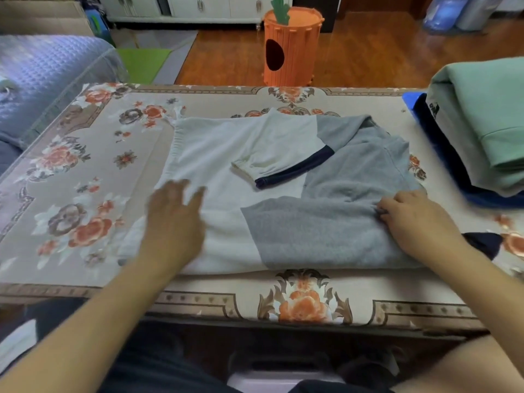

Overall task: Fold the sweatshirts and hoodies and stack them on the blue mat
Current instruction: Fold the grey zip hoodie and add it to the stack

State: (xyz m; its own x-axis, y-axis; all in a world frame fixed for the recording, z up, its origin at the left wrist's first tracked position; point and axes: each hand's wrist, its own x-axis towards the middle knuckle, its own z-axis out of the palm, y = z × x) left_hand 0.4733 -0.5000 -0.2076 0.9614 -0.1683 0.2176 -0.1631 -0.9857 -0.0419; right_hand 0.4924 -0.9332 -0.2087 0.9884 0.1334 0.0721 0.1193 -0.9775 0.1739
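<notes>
A white, grey and navy sweatshirt (243, 154) lies partly folded across the middle of the table, both sleeves laid over its body. My left hand (174, 219) hovers blurred over its white lower left part, fingers straight. My right hand (414, 219) pinches the grey fabric at the garment's right side. At the right edge a blue mat (409, 99) carries a stack of folded garments, a mint green one (493, 109) on top and a navy one (442, 148) below.
A floral cloth (85, 171) covers the table. A blue quilted sofa (42, 78) stands at the left. Beyond the table an orange carrot-shaped bin (292, 46) sits on the wooden floor. A dark fabric piece (482, 242) lies under my right wrist.
</notes>
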